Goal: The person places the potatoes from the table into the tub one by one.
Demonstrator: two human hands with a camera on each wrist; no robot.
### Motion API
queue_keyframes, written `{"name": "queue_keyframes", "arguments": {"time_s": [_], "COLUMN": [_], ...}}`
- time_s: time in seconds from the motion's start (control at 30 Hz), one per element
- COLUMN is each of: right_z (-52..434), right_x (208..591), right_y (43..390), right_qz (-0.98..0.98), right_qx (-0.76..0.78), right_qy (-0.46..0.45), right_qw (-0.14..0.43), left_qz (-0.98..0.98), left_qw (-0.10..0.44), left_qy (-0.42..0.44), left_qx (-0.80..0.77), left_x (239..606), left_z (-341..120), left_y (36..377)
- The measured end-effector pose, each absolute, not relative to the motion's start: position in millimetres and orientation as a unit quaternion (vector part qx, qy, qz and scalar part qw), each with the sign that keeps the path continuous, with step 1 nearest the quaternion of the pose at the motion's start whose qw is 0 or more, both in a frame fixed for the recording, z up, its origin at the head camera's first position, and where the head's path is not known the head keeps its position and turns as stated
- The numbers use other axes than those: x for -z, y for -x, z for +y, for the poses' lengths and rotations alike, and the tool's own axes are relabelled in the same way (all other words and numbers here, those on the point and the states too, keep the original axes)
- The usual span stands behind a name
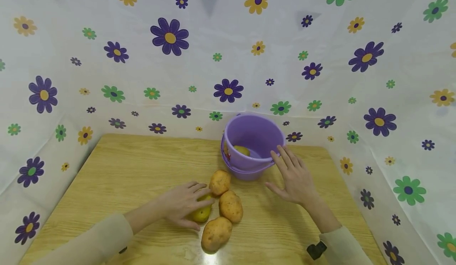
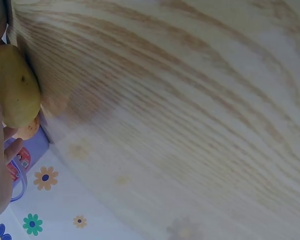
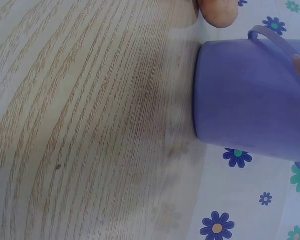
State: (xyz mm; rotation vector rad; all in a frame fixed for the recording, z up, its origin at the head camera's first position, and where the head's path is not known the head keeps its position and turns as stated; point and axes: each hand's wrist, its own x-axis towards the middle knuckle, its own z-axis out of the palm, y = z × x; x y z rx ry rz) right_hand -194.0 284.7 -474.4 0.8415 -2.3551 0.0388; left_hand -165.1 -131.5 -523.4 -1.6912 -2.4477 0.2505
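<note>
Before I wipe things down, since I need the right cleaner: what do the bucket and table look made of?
Bucket: apparently plastic, with smooth, uniform purple walls and a thin moulded handle. Table: light wood or wood-look laminate; grain lines show, and the faint sheen leaves it open.

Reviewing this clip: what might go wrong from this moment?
The left hand curls over the yellow-green fruit, which touches three potatoes; lifting it may roll them. The right hand only rests open fingers on the purple bucket's rim, so the bucket could tip or slide.
</note>
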Motion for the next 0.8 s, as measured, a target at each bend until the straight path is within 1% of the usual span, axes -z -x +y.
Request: {"name": "queue_keyframes", "arguments": {"time_s": [0.2, 0.47, 0.8], "right_z": [285, 286, 285], "right_x": [475, 474, 474], "right_y": [193, 193, 193], "right_qz": [-0.896, -0.899, -0.9], "right_qx": [-0.015, -0.011, -0.008], "right_qy": [-0.318, -0.316, -0.314], "right_qw": [0.309, 0.304, 0.301], "left_qz": [-0.815, -0.814, -0.818], "left_qw": [0.065, 0.065, 0.081], "left_qy": [0.568, 0.571, 0.565], "left_qx": [-0.092, -0.084, -0.075], "left_x": [529, 531, 539], "left_z": [-130, -130, -131], "left_y": [165, 166, 167]}}
